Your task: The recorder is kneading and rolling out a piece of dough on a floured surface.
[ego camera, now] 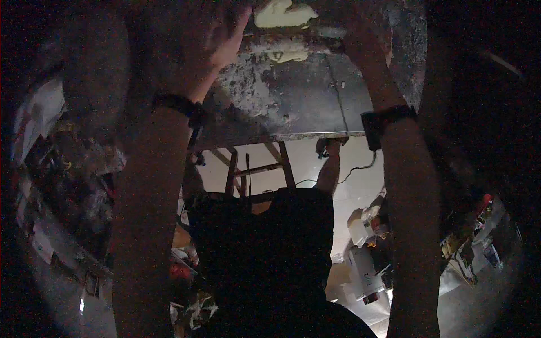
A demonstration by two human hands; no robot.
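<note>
Both my arms reach up to the top of the head view. My left hand (pixel 224 38) is in deep shadow at the left of a worn, grey, flaking surface (pixel 296 101). My right hand (pixel 370 38) is at its right, also dark. Fingers on both hands are too dim to make out, so any hold is unclear. A pale yellow lump (pixel 285 14), like cured foam, shows between the hands. A smaller yellow patch (pixel 291 56) lies just below a rough ledge (pixel 274 43). Dark bands circle both wrists, and the right one carries a black box (pixel 372 131).
Wooden legs and rungs (pixel 258 170) stand below the surface's lower edge (pixel 312 135). A thin cable (pixel 357 169) crosses the pale floor (pixel 308 162) near my foot. Boxes and loose items (pixel 363 270) lie at lower right, with dim clutter (pixel 72 164) at left.
</note>
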